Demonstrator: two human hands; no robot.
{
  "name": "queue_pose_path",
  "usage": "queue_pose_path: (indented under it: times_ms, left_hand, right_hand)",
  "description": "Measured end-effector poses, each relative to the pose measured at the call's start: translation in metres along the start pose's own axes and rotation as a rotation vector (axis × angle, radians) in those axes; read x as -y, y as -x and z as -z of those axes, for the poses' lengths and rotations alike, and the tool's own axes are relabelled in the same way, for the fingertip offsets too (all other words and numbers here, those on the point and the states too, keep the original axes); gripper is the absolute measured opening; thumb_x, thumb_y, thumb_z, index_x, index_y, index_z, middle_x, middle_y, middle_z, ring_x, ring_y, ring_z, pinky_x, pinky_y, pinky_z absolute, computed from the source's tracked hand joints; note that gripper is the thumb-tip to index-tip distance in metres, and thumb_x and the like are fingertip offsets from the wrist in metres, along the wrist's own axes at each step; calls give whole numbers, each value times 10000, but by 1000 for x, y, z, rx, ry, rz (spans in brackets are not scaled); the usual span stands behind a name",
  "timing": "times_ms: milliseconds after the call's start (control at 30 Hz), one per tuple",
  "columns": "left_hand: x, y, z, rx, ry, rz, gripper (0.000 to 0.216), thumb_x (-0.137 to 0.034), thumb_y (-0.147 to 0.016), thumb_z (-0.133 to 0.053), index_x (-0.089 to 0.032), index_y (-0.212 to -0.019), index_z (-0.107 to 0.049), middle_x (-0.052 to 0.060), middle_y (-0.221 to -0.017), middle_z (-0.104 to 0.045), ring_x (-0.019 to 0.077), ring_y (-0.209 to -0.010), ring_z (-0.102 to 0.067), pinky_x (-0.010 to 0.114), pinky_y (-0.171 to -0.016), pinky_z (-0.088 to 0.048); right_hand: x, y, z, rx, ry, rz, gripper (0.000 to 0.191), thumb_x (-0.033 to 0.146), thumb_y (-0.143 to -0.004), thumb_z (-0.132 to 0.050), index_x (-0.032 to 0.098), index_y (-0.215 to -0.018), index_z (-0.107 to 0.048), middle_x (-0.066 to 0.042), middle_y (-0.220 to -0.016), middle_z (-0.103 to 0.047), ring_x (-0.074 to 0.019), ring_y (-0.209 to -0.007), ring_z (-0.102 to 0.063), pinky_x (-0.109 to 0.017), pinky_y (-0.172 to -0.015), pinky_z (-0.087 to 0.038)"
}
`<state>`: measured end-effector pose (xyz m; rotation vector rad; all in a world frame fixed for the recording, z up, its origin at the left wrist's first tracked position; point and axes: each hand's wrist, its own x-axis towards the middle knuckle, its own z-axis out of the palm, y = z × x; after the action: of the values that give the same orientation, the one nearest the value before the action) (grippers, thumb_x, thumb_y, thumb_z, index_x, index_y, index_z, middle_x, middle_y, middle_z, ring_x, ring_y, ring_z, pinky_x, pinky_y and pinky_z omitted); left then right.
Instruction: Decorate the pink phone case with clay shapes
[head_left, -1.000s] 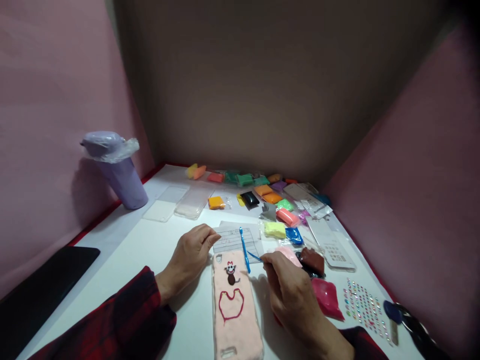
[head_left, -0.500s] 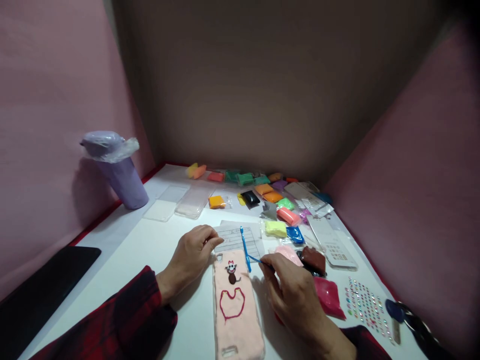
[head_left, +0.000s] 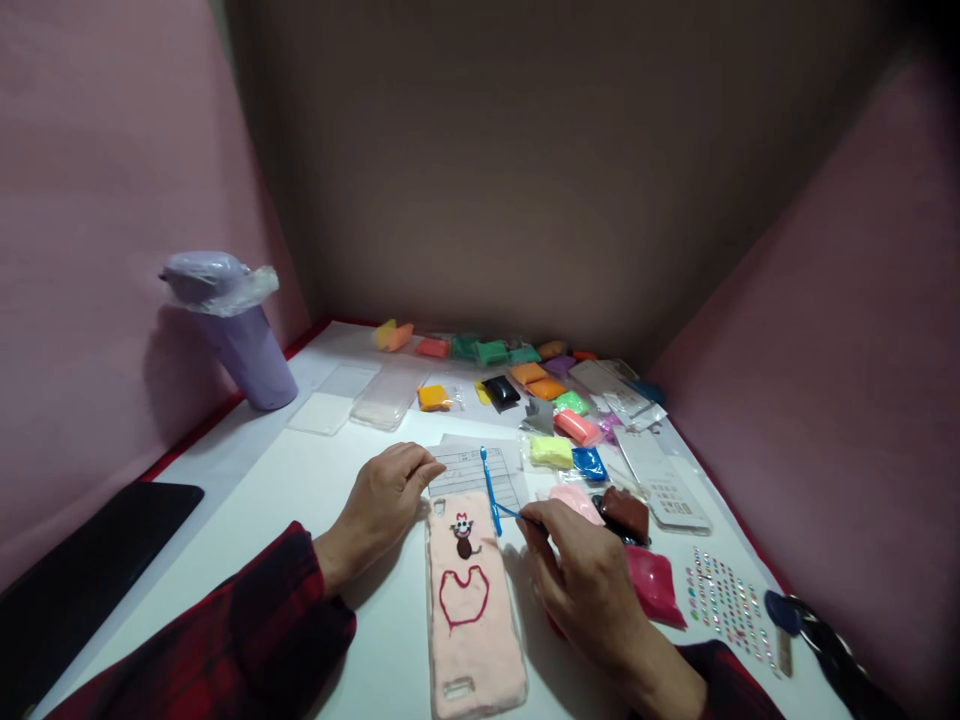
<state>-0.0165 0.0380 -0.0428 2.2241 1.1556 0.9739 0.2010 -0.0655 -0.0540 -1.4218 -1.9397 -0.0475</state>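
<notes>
At the far left a flat black slab (head_left: 97, 560) lies on the desk's edge, and behind it a purple tumbler (head_left: 244, 345) stands upright with crumpled plastic film over its lid. Two clear phone shells (head_left: 364, 398) lie side by side further in.

The left hand (head_left: 382, 495) rests with fingers curled together, tips at the top left corner of the pink phone case (head_left: 471, 610) – whether it grips the case cannot be told. The case lies flat near the front, between both hands, bearing a small figure and a red heart outline. Along its upper right edge lies a blue stick (head_left: 489, 485), partly on a printed paper slip (head_left: 469, 465).

The right hand (head_left: 592, 585) pinches a thin blue tool (head_left: 511, 513) whose tip meets the stick. Close about it crowd brown (head_left: 626, 512) and magenta clay packets (head_left: 654, 585) – more coloured packets (head_left: 525, 385) lie in rows behind. A gem sticker sheet (head_left: 724, 605) and keys (head_left: 806, 625) lie far right.

The desk (head_left: 300, 490) is white, red-edged, with pink panels at the sides and a dim brownish one behind.
</notes>
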Motion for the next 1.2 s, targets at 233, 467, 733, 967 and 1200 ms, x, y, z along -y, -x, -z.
queue_pose_path:
  times_ms: [233,467,733,967,1200]
  left_hand:
    - [-1,0,0,3,-5,2,390,-297,-938,-459,-203,-569,-379,-31,-589,-454,142,-592,-433,288,-590,-332]
    - [-3,1,1,-4,7,46,305,-289,-917,-493,-199,-628,-459,-25,-632,-505,143,-605,-462,289,-602,-354]
    - [-1,0,0,14,7,44,266,-270,-922,-458,-193,-680,-536,5,-699,-572,162,-667,-520,306,-649,-393]
    - [-2,-1,-1,9,-8,64,189,-229,-838,-586,-185,-656,-562,-1,-659,-580,163,-643,-525,308,-634,-391]
    - [-3,-1,0,13,-10,47,210,-225,-878,-525,-186,-678,-577,13,-701,-605,167,-682,-544,312,-660,-407]
  right_hand:
    - [0,1,1,7,0,4,137,129,-917,-460,164,-867,-583,-47,-726,-618,-184,-629,-571,-283,-564,-370]
    - [0,0,0,-2,-7,13,136,121,-917,-461,154,-883,-589,-55,-736,-618,-188,-647,-576,-290,-582,-382]
    - [1,1,0,8,-34,12,146,107,-908,-463,152,-873,-597,-51,-728,-612,-181,-645,-566,-288,-588,-374]
    - [1,2,0,68,-30,6,137,132,-903,-477,162,-880,-608,-52,-739,-612,-182,-658,-567,-282,-583,-368]
    - [2,1,1,58,-16,15,150,143,-911,-477,157,-858,-617,-45,-708,-604,-176,-627,-559,-287,-573,-353]
